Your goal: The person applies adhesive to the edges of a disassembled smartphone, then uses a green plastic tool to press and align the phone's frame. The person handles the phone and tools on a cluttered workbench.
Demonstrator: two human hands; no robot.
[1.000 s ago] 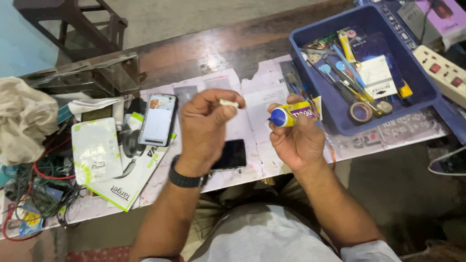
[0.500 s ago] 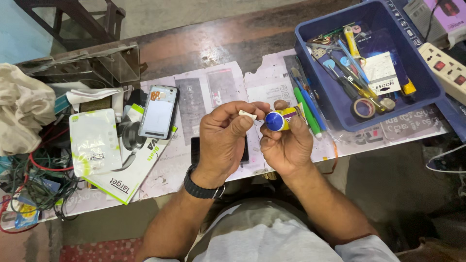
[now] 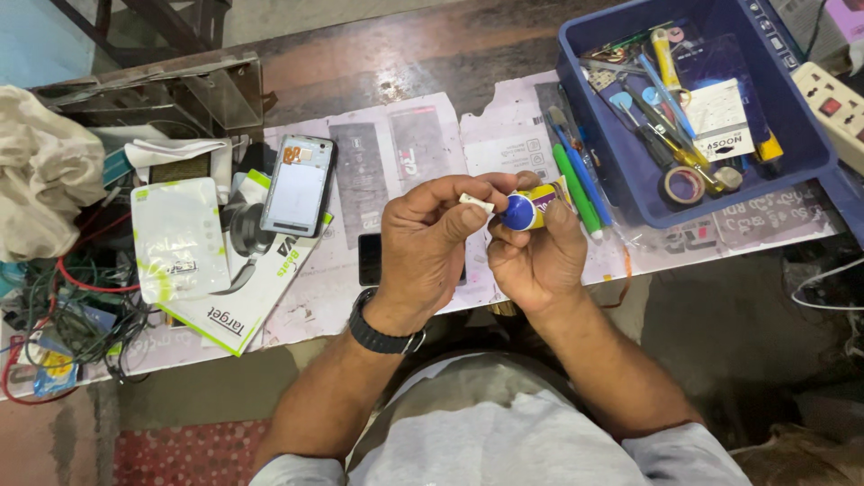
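Now white cap [image 3: 476, 202] pinched between left fingers [image 3: 454, 216].

Dark phone [image 3: 368, 259] mostly hidden under left hand [image 3: 423, 247], power strip [image 3: 832, 103] cut by edge, tube [image 3: 531, 207] perhaps glue

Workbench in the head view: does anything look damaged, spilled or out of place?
Yes. The phone beside the left hand lies with its back cover off, inner frame exposed. A dark phone is half hidden under that hand. The right hand holds a small tube; nothing is spilled.
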